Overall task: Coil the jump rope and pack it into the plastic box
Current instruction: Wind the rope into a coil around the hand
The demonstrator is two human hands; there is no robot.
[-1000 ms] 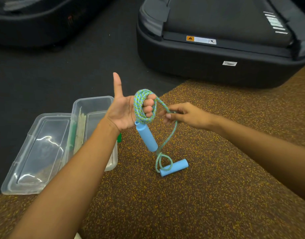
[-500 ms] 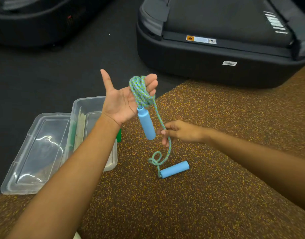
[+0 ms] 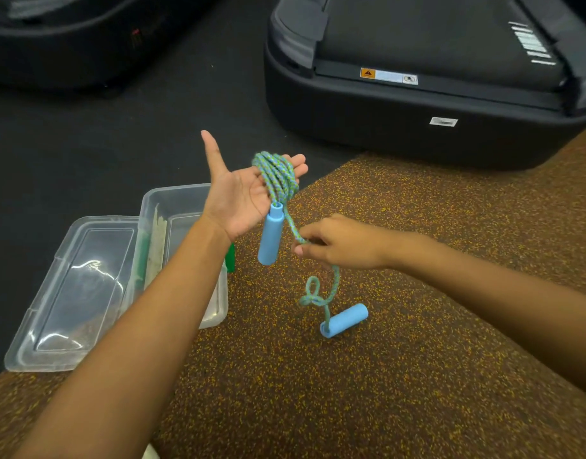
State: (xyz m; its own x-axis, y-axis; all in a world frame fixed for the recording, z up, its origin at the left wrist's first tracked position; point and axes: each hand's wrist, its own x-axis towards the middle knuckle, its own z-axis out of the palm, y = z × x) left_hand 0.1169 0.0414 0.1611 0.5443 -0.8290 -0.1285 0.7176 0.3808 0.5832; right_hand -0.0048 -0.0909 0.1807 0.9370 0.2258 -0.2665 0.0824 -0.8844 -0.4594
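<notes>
Several turns of the green-blue jump rope are wound around the fingers of my left hand, which is raised palm up with the thumb out. One light blue handle hangs below that hand. My right hand pinches the free length of rope just under the coil. Below it the rope makes a small loop and ends at the second blue handle, which lies on the speckled brown mat. The clear plastic box stands open to the left, partly hidden by my left forearm.
The box's clear lid lies flat beside it on the left. Something green shows by the box's near edge. A large black machine base stands behind the mat; another dark one is at far left. Dark floor lies beyond.
My left hand opened from a curled grip and turned palm up with the coil on its fingers. My right hand slid down the rope, from beside the coil to below the hanging handle's level.
</notes>
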